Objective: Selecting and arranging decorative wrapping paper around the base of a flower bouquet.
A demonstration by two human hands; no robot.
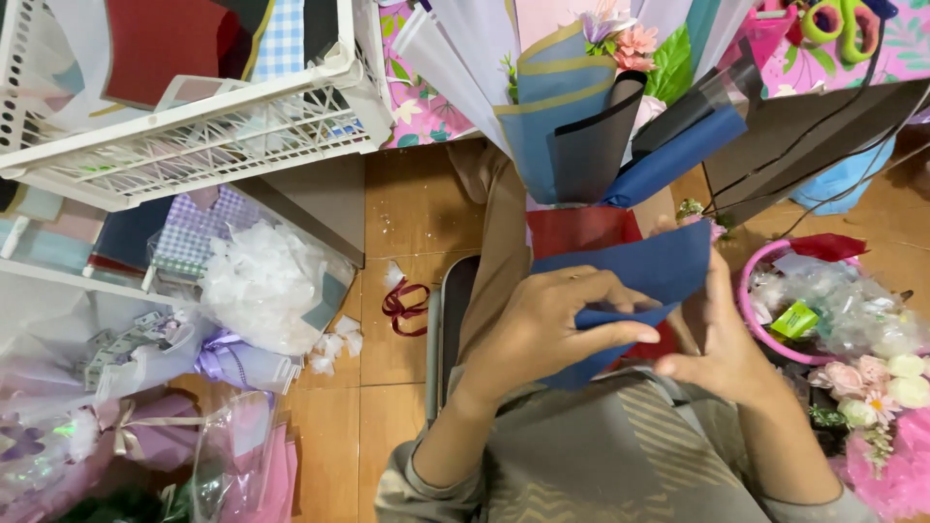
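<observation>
My left hand point(542, 329) pinches a folded sheet of dark blue wrapping paper point(639, 271) over my lap. The fingers of my right hand point(722, 339) hold that sheet's right edge. Just beyond the hands lies a flower bouquet point(591, 107) wrapped in blue, black and pale paper, with pink blossoms point(635, 41) showing at its top.
A white plastic crate point(194, 126) of paper sheets stands at the upper left. Clear bags with ribbons and white scraps point(262, 281) lie left on the tiled floor, near a dark red ribbon point(407, 305). A pink basket point(823, 310) of scraps and flowers sits at right. Green scissors point(838, 21) lie top right.
</observation>
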